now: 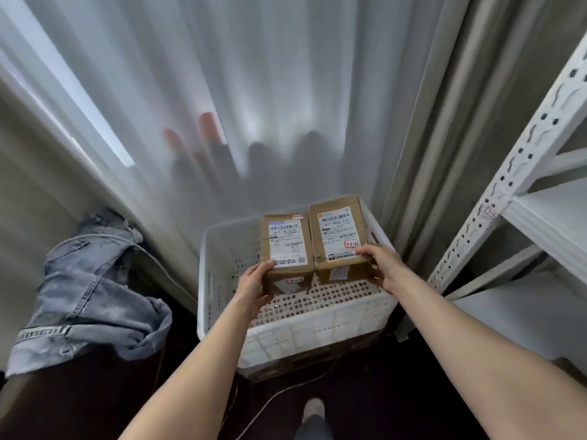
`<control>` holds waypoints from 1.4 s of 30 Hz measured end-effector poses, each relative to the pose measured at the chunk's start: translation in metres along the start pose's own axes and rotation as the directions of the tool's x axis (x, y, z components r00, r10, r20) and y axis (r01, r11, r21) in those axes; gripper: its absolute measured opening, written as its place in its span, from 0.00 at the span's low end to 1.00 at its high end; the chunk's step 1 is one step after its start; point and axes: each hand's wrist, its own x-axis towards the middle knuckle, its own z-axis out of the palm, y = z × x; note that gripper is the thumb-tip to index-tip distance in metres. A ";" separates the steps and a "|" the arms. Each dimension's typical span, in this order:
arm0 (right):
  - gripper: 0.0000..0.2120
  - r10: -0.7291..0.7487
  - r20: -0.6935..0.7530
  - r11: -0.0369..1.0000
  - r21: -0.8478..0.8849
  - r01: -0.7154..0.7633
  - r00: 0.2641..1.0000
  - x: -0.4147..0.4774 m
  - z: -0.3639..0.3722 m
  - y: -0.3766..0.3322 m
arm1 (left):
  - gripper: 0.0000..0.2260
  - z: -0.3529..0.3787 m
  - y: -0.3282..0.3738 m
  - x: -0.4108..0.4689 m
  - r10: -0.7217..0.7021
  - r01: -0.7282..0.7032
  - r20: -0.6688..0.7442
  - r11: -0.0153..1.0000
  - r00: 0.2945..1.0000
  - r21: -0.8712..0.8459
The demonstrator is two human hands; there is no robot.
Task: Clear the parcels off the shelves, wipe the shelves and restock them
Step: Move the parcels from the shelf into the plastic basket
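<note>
Holding two cardboard parcels side by side over a white perforated crate, both label-side up. Gripping the left parcel with the left hand: thumb laid on the near edge of the printed label, fingers curled under the near left corner. Gripping the right parcel with the right hand: thumb on top just beside a red-framed handwritten sticker, fingers wrapped round the near right side. Pressed together along their long sides, touching (right parcel reaching a little farther back). Sitting within the crate's opening, tops above the rim; cannot tell whether resting on the crate's floor or lifted clear of it.

To the right, near the crate, white metal shelves on a punched upright. Behind the crate, a sheer pale curtain hanging to the floor. To the left, a crumpled denim garment, well apart from the crate. Below, on the dark floor, a shoe tip and a thin cable.
</note>
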 end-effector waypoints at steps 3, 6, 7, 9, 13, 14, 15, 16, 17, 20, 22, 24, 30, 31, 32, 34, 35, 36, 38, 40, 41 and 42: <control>0.17 0.082 0.000 0.997 0.001 -0.082 0.997 0.057 0.021 -0.006 | 0.15 0.004 0.014 0.060 -0.107 0.107 0.002 0.994 0.994 0.023; 0.19 0.143 -0.005 0.990 -0.006 -0.143 0.990 0.108 0.031 0.000 | 0.15 0.007 0.015 0.111 -0.193 0.191 0.009 0.976 0.981 0.100; 0.18 0.159 -0.017 0.987 -0.030 -0.160 0.987 0.124 0.033 0.003 | 0.15 0.010 0.011 0.126 -0.218 0.215 0.012 0.969 0.976 0.122; 0.20 0.185 -0.048 0.978 -0.093 -0.188 0.982 0.156 0.034 0.012 | 0.15 0.016 0.003 0.152 -0.257 0.256 -0.006 0.957 0.966 0.139; 0.21 0.190 -0.088 0.962 -0.182 -0.203 0.978 0.217 0.035 0.036 | 0.17 0.028 -0.023 0.207 -0.319 0.324 -0.054 0.931 0.946 0.171; 0.21 0.187 -0.102 0.954 -0.218 -0.205 0.977 0.232 0.036 0.044 | 0.17 0.031 -0.032 0.221 -0.327 0.333 -0.064 0.926 0.943 0.178; 0.22 0.184 -0.114 0.947 -0.245 -0.207 0.976 0.248 0.037 0.051 | 0.17 0.034 -0.041 0.236 -0.331 0.340 -0.078 0.922 0.940 0.185; 0.24 0.190 -0.130 0.942 -0.254 -0.218 0.973 0.263 0.038 0.060 | 0.16 0.038 -0.049 0.248 -0.334 0.346 -0.093 0.919 0.938 0.188; 0.25 0.195 -0.148 0.940 -0.254 -0.228 0.970 0.281 0.038 0.069 | 0.16 0.041 -0.059 0.262 -0.335 0.350 -0.107 0.917 0.936 0.192; 0.23 0.185 -0.219 0.931 -0.273 -0.242 0.958 0.328 0.038 0.097 | 0.18 0.055 -0.086 0.302 -0.343 0.364 -0.134 0.910 0.930 0.196; 0.22 0.174 -0.249 0.920 -0.304 -0.247 0.953 0.351 0.038 0.112 | 0.19 0.063 -0.105 0.325 -0.350 0.375 -0.153 0.909 0.924 0.184; 0.21 0.161 -0.276 0.906 -0.339 -0.253 0.948 0.373 0.035 0.124 | 0.20 0.070 -0.122 0.344 -0.358 0.385 -0.164 0.904 0.919 0.183; 0.21 0.183 -0.215 0.857 -0.444 -0.262 0.959 0.406 0.034 0.145 | 0.22 0.086 -0.149 0.374 -0.338 0.375 -0.177 0.890 0.924 0.258; 0.21 0.195 -0.186 0.843 -0.469 -0.262 0.963 0.405 0.035 0.145 | 0.21 0.088 -0.148 0.374 -0.336 0.376 -0.181 0.883 0.924 0.280; 0.21 0.215 -0.164 0.832 -0.486 -0.268 0.963 0.402 0.037 0.143 | 0.21 0.089 -0.146 0.373 -0.339 0.381 -0.183 0.876 0.923 0.296; 0.21 0.233 -0.138 0.815 -0.513 -0.271 0.963 0.395 0.039 0.138 | 0.21 0.091 -0.138 0.368 -0.353 0.396 -0.182 0.857 0.918 0.331; 0.20 0.230 -0.133 0.809 -0.525 -0.265 0.964 0.390 0.041 0.133 | 0.21 0.091 -0.132 0.363 -0.355 0.396 -0.177 0.845 0.918 0.359; 0.20 0.222 -0.132 0.805 -0.534 -0.258 0.966 0.383 0.043 0.127 | 0.21 0.093 -0.123 0.358 -0.349 0.386 -0.167 0.840 0.922 0.380; 0.19 0.200 -0.132 0.801 -0.549 -0.240 0.971 0.368 0.045 0.113 | 0.19 0.095 -0.103 0.346 -0.324 0.360 -0.155 0.845 0.933 0.396; 0.19 0.174 -0.123 0.796 -0.566 -0.213 0.977 0.351 0.048 0.097 | 0.20 0.098 -0.082 0.335 -0.296 0.327 -0.139 0.835 0.945 0.443; 0.19 0.156 -0.119 0.790 -0.581 -0.196 0.981 0.341 0.049 0.089 | 0.21 0.101 -0.070 0.329 -0.264 0.288 -0.120 0.819 0.957 0.496; 0.19 0.135 -0.112 0.781 -0.599 -0.176 0.984 0.329 0.050 0.079 | 0.23 0.103 -0.056 0.320 -0.225 0.236 -0.089 0.799 0.970 0.553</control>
